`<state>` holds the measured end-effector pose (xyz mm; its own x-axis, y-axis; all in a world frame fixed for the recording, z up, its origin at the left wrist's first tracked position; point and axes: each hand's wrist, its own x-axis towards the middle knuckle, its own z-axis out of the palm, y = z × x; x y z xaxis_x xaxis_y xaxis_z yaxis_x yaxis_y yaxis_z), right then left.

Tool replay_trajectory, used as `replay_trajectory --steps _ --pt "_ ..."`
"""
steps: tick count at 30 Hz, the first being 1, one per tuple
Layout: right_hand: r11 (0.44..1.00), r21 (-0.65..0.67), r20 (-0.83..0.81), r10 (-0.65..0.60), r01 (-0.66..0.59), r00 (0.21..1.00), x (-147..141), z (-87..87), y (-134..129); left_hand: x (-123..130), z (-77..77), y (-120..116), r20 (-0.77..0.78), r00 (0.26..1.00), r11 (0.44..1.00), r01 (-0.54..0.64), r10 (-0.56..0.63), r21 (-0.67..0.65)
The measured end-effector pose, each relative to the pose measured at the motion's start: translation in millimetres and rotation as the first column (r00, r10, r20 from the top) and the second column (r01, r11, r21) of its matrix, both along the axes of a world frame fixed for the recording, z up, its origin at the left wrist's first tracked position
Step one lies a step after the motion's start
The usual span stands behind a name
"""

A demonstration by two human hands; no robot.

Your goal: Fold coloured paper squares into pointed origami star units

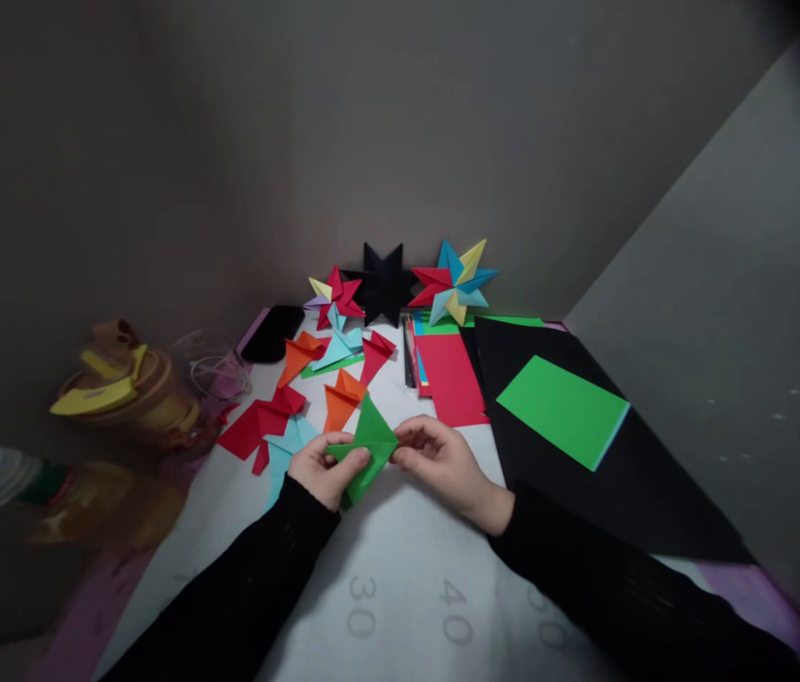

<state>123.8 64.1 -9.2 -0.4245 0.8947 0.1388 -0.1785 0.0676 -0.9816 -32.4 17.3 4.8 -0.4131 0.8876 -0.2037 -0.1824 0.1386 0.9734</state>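
Note:
A folded green paper piece (376, 438) is held between my two hands over the white mat. My left hand (328, 464) grips its left side, thumb on top. The fingertips of my right hand (442, 462) pinch its right corner. Just beyond and left of it lie folded pieces: an orange one (343, 398), a light blue one (290, 450) partly behind my left hand, and a red one (257, 426). Farther back are another orange piece (302, 352), a light blue piece (338, 348) and a red piece (377, 355).
Paper stars (456, 284) lean on the back wall, one black (383, 286). Red sheets (451, 379) and a green sheet (562, 407) on black card (627, 493) lie right. A phone (273, 333), brown cup (136, 398) and white-capped bottle (94, 497) stand left.

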Motion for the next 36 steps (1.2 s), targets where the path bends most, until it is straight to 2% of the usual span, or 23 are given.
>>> replay_trajectory --steps 4,8,15,19,25,28,32,34,36 --pt "0.996 -0.091 0.018 0.027 -0.025 0.999 0.1 -1.8 1.7 0.6 0.9 0.6 0.019 1.0 1.0 -0.002 0.002 -0.001" --pt "0.993 -0.112 0.045 0.044 -0.039 0.998 1.3 -1.9 2.1 1.6 -2.0 -0.1 0.0 1.0 1.0 0.023 -0.023 -0.011" --pt "0.999 0.034 0.193 -0.037 0.031 0.98 0.0 2.8 -2.6 2.4 -7.6 -2.4 -0.104 0.986 0.991 0.133 -0.133 -0.005" --pt "0.996 -0.07 0.103 0.056 -0.049 0.993 0.0 0.9 -1.1 -0.8 -9.6 -2.3 -0.155 0.98 0.992 0.126 -0.123 0.009" --pt "0.988 -0.072 0.02 0.14 -0.138 0.99 -0.6 1.0 -2.6 1.9 -10.6 -5.2 -0.152 0.984 0.981 0.12 -0.097 0.15" --pt "0.987 -0.084 -0.001 0.14 -0.14 0.99 -0.9 0.0 -3.5 3.2 -10.4 -8.2 -0.23 0.966 0.965 0.163 -0.115 0.204" --pt "0.986 -0.101 0.002 0.136 -0.135 0.991 -0.8 -1.6 -2.4 -0.8 -14.5 -11.1 -0.432 0.892 0.897 0.296 -0.136 0.329" --pt "0.986 -0.091 -0.003 0.139 -0.139 0.99 -0.7 -1.1 -2.0 -4.3 -16.3 -11.9 -0.556 0.829 0.826 0.356 -0.063 0.438" --pt "0.987 -0.076 0.003 0.142 -0.141 0.99 -0.5 0.0 -2.1 -7.5 -15.7 -12.8 -0.67 0.743 0.757 0.434 0.006 0.488"
